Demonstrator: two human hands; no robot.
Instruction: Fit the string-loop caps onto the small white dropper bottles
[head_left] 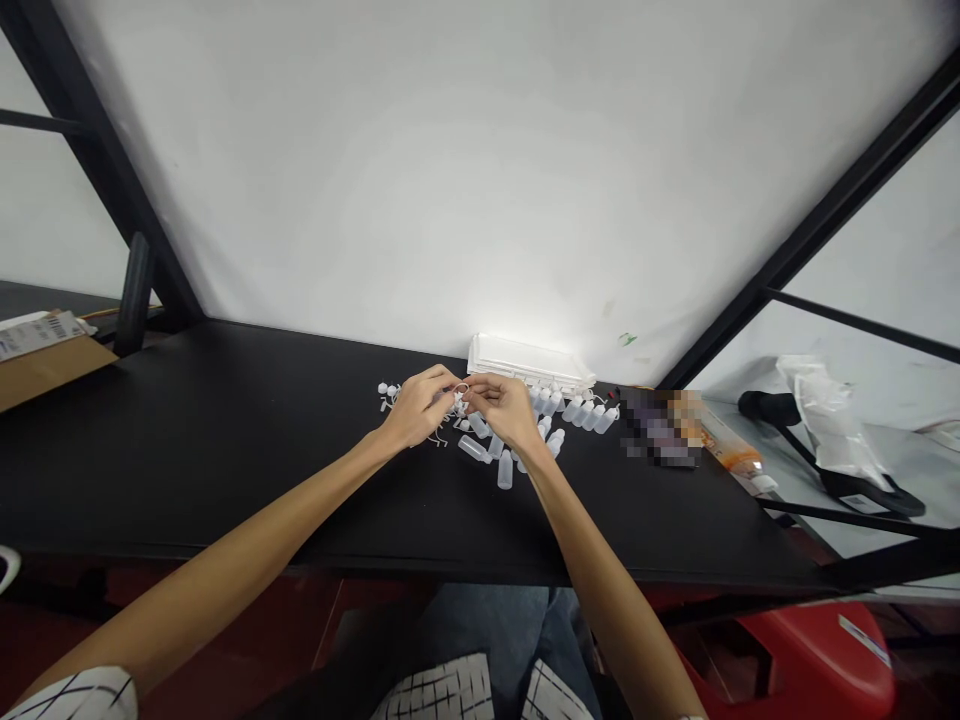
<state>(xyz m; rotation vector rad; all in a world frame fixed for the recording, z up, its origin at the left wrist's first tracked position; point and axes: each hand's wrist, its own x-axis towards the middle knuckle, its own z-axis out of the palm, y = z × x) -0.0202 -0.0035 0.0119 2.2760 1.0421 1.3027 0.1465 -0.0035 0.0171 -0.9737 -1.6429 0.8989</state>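
Over the middle of the black table, my left hand (421, 408) and my right hand (505, 408) meet with their fingertips pinched together. Between them is a small white cap with a thin looped strap (461, 388); both hands seem to grip it, though the fingers partly cover it. Beneath and beside the left hand are loose white caps (383, 388) and thin strap pieces (438, 438). Several small translucent squeeze bottles (505, 471) lie scattered around the right hand. Further right, more capped bottles (592, 414) lie side by side in a row.
A stack of white trays or boards (529, 358) rests against the wall. To the right are a blurred dark object (660, 428) and an orange-labelled bottle (727, 440). A cardboard box (56, 365) sits at far left. Black frame posts (810, 210) flank the table (247, 470); a red stool (817, 665) stands below.
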